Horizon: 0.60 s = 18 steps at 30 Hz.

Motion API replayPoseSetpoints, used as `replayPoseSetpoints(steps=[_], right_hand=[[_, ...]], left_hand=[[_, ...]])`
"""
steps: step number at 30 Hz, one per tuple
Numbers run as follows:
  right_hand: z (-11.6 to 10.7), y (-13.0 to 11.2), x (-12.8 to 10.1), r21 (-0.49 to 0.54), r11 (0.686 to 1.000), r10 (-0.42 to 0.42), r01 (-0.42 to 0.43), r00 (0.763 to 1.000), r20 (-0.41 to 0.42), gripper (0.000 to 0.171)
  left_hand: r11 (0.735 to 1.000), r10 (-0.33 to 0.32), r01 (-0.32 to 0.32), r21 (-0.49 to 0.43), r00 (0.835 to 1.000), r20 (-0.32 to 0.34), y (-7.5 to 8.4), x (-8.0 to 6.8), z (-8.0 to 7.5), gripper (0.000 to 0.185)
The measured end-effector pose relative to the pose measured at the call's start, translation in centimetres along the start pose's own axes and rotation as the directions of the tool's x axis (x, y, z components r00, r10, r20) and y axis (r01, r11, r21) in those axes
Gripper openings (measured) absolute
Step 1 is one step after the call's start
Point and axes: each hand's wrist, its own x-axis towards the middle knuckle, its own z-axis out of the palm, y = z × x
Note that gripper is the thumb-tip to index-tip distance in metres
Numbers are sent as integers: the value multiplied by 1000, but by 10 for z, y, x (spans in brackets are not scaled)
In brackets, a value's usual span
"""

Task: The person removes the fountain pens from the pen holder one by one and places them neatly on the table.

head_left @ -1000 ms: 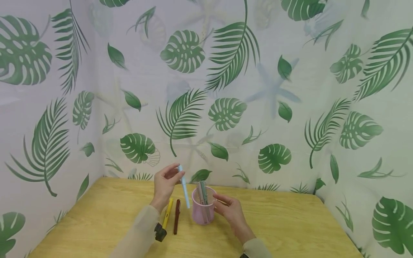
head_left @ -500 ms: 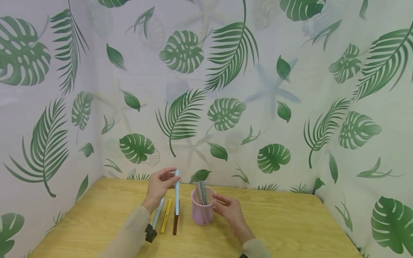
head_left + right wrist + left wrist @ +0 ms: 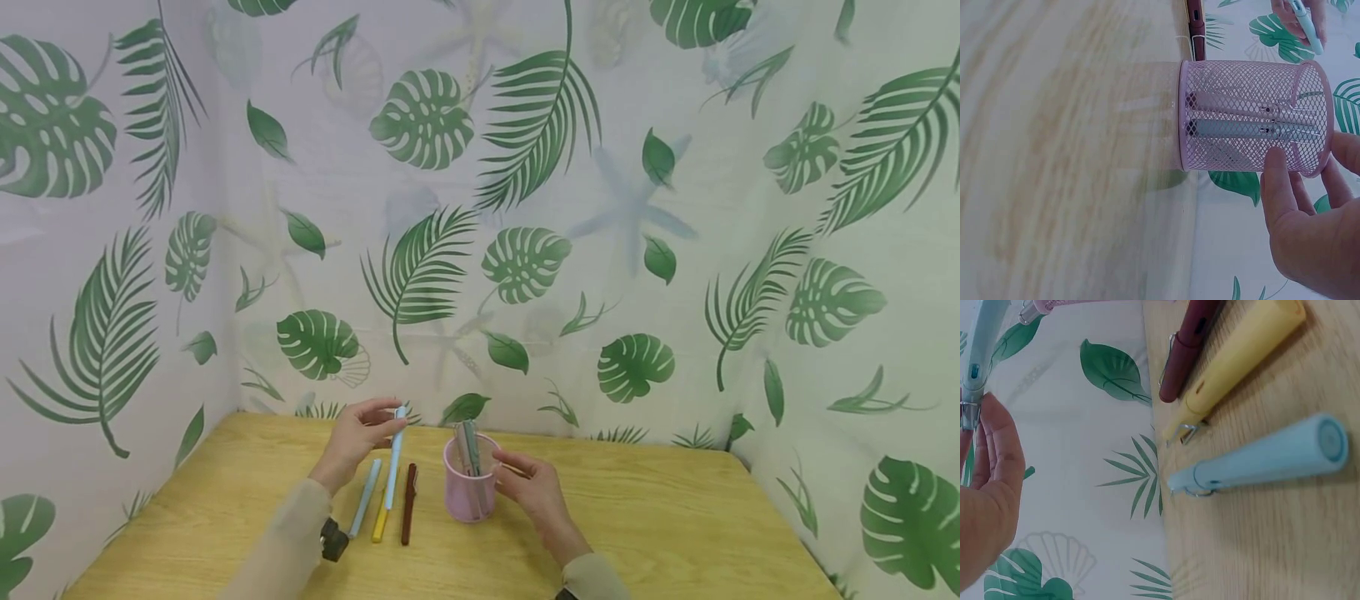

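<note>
Left hand [image 3: 352, 440] raised over the table [image 3: 675, 525], fingertips [image 3: 386, 410] pinching the top end of a light blue pen [image 3: 392, 460], held nearly upright with its lower end down among the pens lying below; seen from the left wrist as a thumb and fingers closed round the pale barrel near its clip. Just under those fingers, three pens side by side on the wood, close but not clearly touching: a second light blue pen [image 3: 1260, 459] outermost, a yellow pen [image 3: 1235, 362] in the middle with the held pen's tip over it, a dark red pen [image 3: 1188, 347] nearest the cup. Right of the pinching fingers, a pink mesh pen cup [image 3: 471, 479] standing upright with two grey pens [image 3: 1247, 119] inside, tops showing above the rim. Right hand [image 3: 536, 492] at the cup's far side, fingers [image 3: 1279, 181] loosely spread, thumb and fingertips resting on the mesh wall near the rim. Leaf-print curtain [image 3: 525, 208] behind everything
</note>
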Motion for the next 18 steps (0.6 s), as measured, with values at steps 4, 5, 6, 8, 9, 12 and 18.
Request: replayPoseSetpoints(steps=[4,5,6,8,9,12,18], right_hand=[[-1,0,0,7,1000,-7,7,1000,2,36],[-1,1,1,8,1000,-8,8,1000,3,36],[-1,1,1,9,1000,-8,8,1000,3,36],[-1,1,1,11,1000,-9,9,1000,7,36],[-1,1,1,10,1000,-8,8,1000,8,36],[-1,1,1,9,1000,-6,6,1000,8,36],[-1,2,0,3,1000,-5,5,1000,6,37]], left_hand=[[999,-24,22,42,998,49,-3,2,-6,38],[998,-30,26,53,998,60,-4,2,-7,37],[997,-33,28,66,997,73,-6,2,-8,37],[996,-44,37,82,995,89,-8,2,-11,36],[995,-47,38,92,994,97,-9,2,-13,35],[991,-50,34,127,992,118,-13,1,-18,34],[984,-68,50,170,992,103,-21,3,-30,33]])
